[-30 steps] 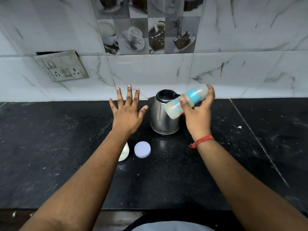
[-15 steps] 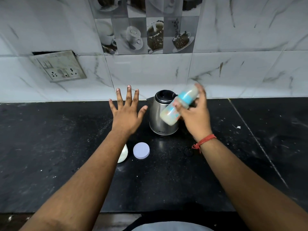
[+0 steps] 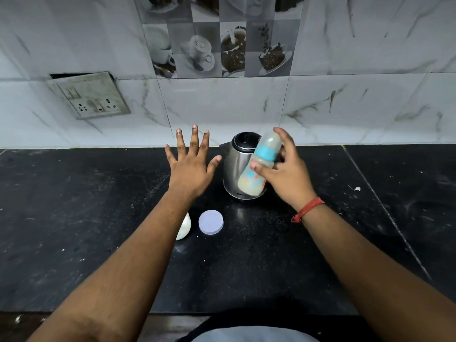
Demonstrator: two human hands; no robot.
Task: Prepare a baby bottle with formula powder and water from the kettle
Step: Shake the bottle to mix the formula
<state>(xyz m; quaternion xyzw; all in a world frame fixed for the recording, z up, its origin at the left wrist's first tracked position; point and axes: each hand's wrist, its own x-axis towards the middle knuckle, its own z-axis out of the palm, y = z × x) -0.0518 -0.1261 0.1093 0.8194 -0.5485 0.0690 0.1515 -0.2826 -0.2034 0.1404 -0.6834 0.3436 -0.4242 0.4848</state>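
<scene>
Head view looks down on a black counter (image 3: pixel 74 218) with a steel kettle (image 3: pixel 237 169) standing at its back edge, against the marbled wall. Just right of the kettle, the right hand (image 3: pixel 286 174) grips a baby bottle (image 3: pixel 259 166), thumb across its near side and fingers curled behind its blue collar; the bottle tilts with its capped top up and to the right, its pale milky lower half overlapping the kettle's body in the picture. Whether bottle and kettle touch cannot be told. A red thread (image 3: pixel 307 209) circles that wrist. Left of the kettle, the left hand (image 3: pixel 191 166) hovers palm down with all fingers spread straight, holding nothing. Nearer the person than the kettle, a round lilac lid (image 3: pixel 211 222) lies flat on the counter, and just left of it a white rounded object (image 3: pixel 184 228) shows partly from behind the left forearm. Far left of the kettle, a switch plate (image 3: pixel 90 97) sits on the wall.
</scene>
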